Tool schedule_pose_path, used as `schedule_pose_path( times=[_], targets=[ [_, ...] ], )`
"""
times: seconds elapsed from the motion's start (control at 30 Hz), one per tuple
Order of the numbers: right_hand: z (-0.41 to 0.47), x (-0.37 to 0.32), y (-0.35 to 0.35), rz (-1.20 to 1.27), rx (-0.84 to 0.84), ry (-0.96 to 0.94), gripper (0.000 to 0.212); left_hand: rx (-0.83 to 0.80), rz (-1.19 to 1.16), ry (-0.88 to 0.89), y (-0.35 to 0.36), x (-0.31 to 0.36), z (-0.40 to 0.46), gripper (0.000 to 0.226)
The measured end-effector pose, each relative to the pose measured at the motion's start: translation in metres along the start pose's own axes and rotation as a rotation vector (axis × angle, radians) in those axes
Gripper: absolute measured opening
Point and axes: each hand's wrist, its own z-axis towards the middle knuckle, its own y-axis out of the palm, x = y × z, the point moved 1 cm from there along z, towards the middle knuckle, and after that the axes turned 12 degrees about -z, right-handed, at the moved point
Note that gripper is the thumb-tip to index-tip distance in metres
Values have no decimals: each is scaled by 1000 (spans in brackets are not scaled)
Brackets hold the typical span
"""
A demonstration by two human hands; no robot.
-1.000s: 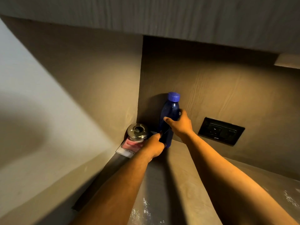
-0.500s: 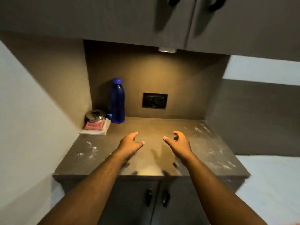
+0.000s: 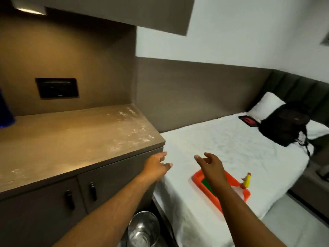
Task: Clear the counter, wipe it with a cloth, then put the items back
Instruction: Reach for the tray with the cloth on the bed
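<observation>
Hands now reach out over the white-sheeted bed (image 3: 222, 139) instead of the brown stone-look counter (image 3: 67, 138): the left hand (image 3: 157, 166) hovers just past the counter's right corner with fingers loosely spread and holding nothing, and the right hand (image 3: 211, 165) hangs above the orange-framed slate with a green panel (image 3: 204, 182), fingers relaxed and apart, also empty. Half a second ago both hands floated over the middle of the counter, and a second ago they were at the dark blue plastic bottle (image 3: 5, 111) in the back left corner; that bottle now shows only as a sliver at the left edge of the view, standing on the counter, so the view has swung right, away from the placed items. Judging from that, the put-back step is under way and the person is turning to fetch what was parked on the bed. Nearest the right hand are the slate and the small yellow figure with a red top (image 3: 247, 180) standing at its far corner. Pale dusty streaks show on the counter's right end and front edge, so the wipe may not have been thorough. A black wall socket plate (image 3: 57, 88) sits on the back panel, a steel bin (image 3: 144, 229) stands on the floor between cabinet and bed, and a dark bag (image 3: 284, 127) leans on the white pillow (image 3: 265, 106).
</observation>
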Motion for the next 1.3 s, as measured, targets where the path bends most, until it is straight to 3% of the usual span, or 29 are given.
schedule_pose_path(
  times=[0.23,0.33,0.4,0.5,0.6,0.67,0.73,0.83,0.9,1.0,1.17,1.3],
  targets=[
    [87,141,-100,-56,217,189,69,-221,113,-18,183,-16,74,56],
    [146,225,-126,-188,151,328,87,-272,176,-84,265,-46,126,60],
    [182,274,-128,-273,5,367,98,-281,208,-160,310,-73,158,63],
    [225,340,-112,-306,-177,287,89,-320,330,-249,370,-122,204,65],
    [264,372,-88,-298,-150,137,82,-481,600,-204,401,-161,245,71],
    [287,378,-72,-337,-109,29,85,-552,638,-205,410,-178,267,81],
    [298,377,-65,-341,2,-33,69,-593,622,-216,417,-186,280,91],
    [304,352,-58,-254,70,-90,30,-558,470,-241,417,-188,276,82],
    [307,316,-53,-175,50,-153,16,-443,302,-229,402,-176,263,84],
    [303,242,-36,-95,-17,-211,24,-248,115,-95,352,-150,232,93],
    [242,80,28,-28,-266,-443,22,130,107,-92,233,-92,188,88],
    [179,-36,84,-52,-470,-545,15,340,64,-113,124,-61,145,93]
  ],
)
